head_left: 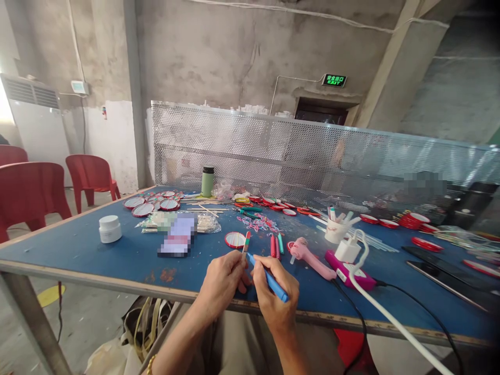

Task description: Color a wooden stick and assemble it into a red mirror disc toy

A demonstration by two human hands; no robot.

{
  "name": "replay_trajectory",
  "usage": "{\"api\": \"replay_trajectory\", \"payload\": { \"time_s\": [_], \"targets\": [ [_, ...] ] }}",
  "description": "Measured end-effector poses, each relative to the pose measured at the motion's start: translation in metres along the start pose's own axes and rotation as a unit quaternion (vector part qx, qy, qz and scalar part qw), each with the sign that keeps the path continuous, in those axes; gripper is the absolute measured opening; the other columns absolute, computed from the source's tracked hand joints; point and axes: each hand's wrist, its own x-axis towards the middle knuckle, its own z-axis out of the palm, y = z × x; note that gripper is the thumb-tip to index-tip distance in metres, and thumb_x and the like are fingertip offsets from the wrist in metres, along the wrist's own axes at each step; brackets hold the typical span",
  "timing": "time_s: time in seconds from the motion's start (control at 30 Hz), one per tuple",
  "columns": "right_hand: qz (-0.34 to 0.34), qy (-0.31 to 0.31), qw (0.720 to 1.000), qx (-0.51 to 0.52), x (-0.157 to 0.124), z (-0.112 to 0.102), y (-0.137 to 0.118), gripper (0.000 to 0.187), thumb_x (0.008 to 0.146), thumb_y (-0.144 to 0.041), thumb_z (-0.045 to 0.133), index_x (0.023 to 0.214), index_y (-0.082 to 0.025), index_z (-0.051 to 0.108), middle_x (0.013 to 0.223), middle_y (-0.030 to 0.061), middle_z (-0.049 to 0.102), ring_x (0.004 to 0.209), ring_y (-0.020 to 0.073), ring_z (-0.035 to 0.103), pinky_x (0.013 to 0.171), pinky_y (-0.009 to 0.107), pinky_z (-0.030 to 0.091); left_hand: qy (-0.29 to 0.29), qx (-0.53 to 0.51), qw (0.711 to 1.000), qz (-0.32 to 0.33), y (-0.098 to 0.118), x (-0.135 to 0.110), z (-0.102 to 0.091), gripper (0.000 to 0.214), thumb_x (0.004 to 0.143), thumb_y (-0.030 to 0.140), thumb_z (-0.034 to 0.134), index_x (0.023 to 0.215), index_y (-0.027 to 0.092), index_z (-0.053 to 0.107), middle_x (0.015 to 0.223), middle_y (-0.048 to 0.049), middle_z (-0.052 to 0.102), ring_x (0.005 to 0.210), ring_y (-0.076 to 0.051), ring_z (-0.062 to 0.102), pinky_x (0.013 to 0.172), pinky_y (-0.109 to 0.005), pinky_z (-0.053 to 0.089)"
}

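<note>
My left hand (223, 278) is closed around a flat wooden stick (247, 239), held upright with red and green bands on its top part. In my right hand (278, 294) is a blue marker (275, 286), gripped like a pen with its tip close to the stick; whether it touches is too small to tell. Both hands are at the table's near edge. Just beyond them lies a red-rimmed white disc (235, 240). Red and green markers (276, 246) rest to its right, beside a pink glue gun (312, 259).
A white jar (110, 229), a blurred phone (178, 235) and packs of sticks (209, 223) lie left on the blue table (136, 268). At right stand a cup of glue sticks (336, 228) and a magenta power strip (349, 270) with cables. A perforated metal screen (250, 146) borders the back.
</note>
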Motion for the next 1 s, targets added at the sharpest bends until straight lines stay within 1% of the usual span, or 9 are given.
{"api": "replay_trajectory", "payload": {
  "time_s": [0.23,0.47,0.6,0.7,0.87,1.0],
  "targets": [
    [-0.007,-0.012,1.000,0.001,-0.0012,-0.0003,0.0011,0.015,0.095,-0.017,0.055,0.088,-0.018,0.068,0.069,0.0007,0.069,0.058,0.0140,0.066,0.060,0.023,0.052,-0.003,-0.006,1.000,0.005,0.0001,0.0010,0.0008,0.028,0.093,0.037,0.044,0.071,0.021,0.051,0.057,0.0035,0.065,0.053,-0.012,0.060,0.057,-0.021,0.039],
    [-0.018,0.008,1.000,-0.008,-0.0002,-0.0006,0.0002,0.014,0.095,-0.016,0.056,0.089,-0.018,0.068,0.065,-0.0005,0.067,0.056,0.0129,0.066,0.060,0.023,0.052,-0.011,-0.030,0.999,-0.006,-0.0036,0.0016,0.0023,0.026,0.093,0.039,0.045,0.075,0.021,0.053,0.061,0.0027,0.067,0.053,-0.013,0.062,0.057,-0.021,0.041],
    [-0.040,0.001,0.999,-0.011,-0.0007,-0.0005,-0.0012,0.013,0.094,-0.014,0.056,0.091,-0.018,0.068,0.072,0.0016,0.072,0.062,0.0144,0.069,0.062,0.023,0.054,-0.012,-0.017,1.000,0.000,-0.0002,0.0004,0.0001,0.029,0.094,0.038,0.044,0.071,0.021,0.051,0.059,0.0033,0.065,0.054,-0.012,0.060,0.058,-0.021,0.039],
    [-0.040,-0.003,0.999,-0.014,-0.0007,-0.0001,-0.0016,0.014,0.094,-0.014,0.056,0.092,-0.019,0.069,0.075,0.0020,0.074,0.065,0.0152,0.070,0.062,0.024,0.054,-0.011,-0.010,1.000,0.001,0.0008,-0.0001,-0.0009,0.030,0.094,0.037,0.043,0.070,0.021,0.051,0.058,0.0035,0.064,0.054,-0.012,0.059,0.058,-0.021,0.038],
    [-0.030,-0.013,0.999,-0.019,0.0010,-0.0003,-0.0029,0.014,0.094,-0.015,0.056,0.090,-0.019,0.069,0.071,0.0011,0.071,0.061,0.0150,0.068,0.063,0.025,0.054,-0.011,-0.012,1.000,0.002,-0.0004,-0.0003,-0.0006,0.029,0.094,0.036,0.043,0.070,0.021,0.051,0.057,0.0036,0.064,0.054,-0.013,0.060,0.058,-0.021,0.039],
    [-0.027,0.000,1.000,-0.012,0.0017,-0.0019,-0.0044,0.014,0.094,-0.014,0.056,0.090,-0.019,0.068,0.068,0.0002,0.069,0.058,0.0138,0.067,0.060,0.024,0.053,-0.015,-0.025,1.000,-0.002,-0.0012,0.0001,0.0004,0.026,0.093,0.035,0.044,0.073,0.021,0.053,0.058,0.0040,0.065,0.052,-0.013,0.060,0.056,-0.021,0.039]
  ]
}}
